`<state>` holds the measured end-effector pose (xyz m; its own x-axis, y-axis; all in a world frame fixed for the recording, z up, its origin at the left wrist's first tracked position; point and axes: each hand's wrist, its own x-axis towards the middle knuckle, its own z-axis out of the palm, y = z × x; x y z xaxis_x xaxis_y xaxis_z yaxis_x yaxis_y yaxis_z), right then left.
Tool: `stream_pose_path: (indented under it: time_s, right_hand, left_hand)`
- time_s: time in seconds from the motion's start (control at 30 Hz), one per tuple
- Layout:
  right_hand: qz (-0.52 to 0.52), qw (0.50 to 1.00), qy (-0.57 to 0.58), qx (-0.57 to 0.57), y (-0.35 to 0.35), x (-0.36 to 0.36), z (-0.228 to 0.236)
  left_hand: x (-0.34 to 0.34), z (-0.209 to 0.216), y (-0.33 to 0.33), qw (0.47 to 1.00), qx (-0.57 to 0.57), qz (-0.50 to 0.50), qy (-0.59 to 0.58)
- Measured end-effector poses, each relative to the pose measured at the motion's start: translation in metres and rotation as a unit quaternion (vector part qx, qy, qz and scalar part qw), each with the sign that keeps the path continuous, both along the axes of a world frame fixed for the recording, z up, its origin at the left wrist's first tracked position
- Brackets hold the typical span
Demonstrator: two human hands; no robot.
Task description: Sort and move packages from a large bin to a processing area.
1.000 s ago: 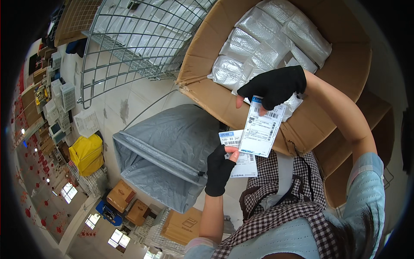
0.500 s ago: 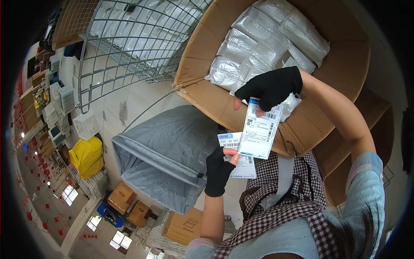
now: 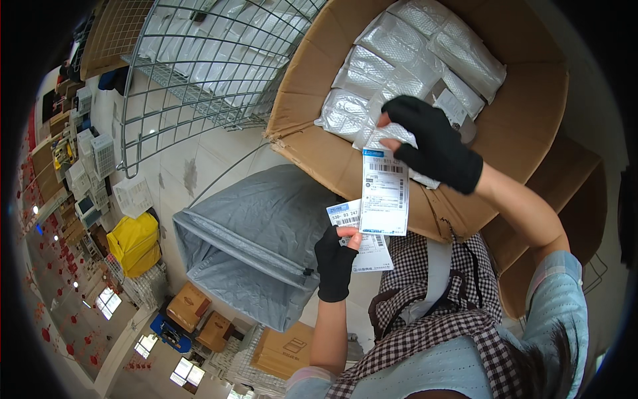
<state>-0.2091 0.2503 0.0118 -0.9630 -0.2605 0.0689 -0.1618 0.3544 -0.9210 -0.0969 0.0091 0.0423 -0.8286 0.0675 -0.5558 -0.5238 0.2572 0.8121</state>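
Note:
My left hand (image 3: 337,263), in a black fingerless glove, pinches two white printed shipping labels between thumb and fingers. The front label (image 3: 385,203) stands upright and overlaps the rear label (image 3: 371,261), which tilts behind it. Just above the front label's top edge is my right hand (image 3: 435,143), gloved the same way, its thumb and forefinger apart with nothing between them. Beyond it, a large open cardboard box (image 3: 531,126) holds several bubble-wrapped packages (image 3: 392,40).
A grey fabric bag (image 3: 259,233) hangs open left of my left hand. Behind it stands a wire cage (image 3: 199,86) with white packages. Further left are a yellow bag (image 3: 135,243), a white crate (image 3: 133,195) and brown cartons (image 3: 188,304). More cardboard (image 3: 551,193) lies at right.
My right hand has let go of the front label and opened, turning above it. The front label has shifted slightly left and up; my left hand keeps its pinch.

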Motion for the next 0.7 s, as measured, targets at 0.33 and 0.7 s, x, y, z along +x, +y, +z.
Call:
stream_pose_path:
  time_s: [0.33, 0.7]
  right_hand:
    - [0.031, 0.979, -0.145, -0.137, -0.046, 0.090, 0.026]
    - [-0.100, 0.781, -0.493, -0.372, -0.019, 0.080, -0.032]
  left_hand:
    - [-0.003, 0.003, 0.031, 0.993, -0.059, 0.036, 0.098]
    - [0.016, 0.001, 0.015, 0.998, -0.057, 0.019, 0.033]
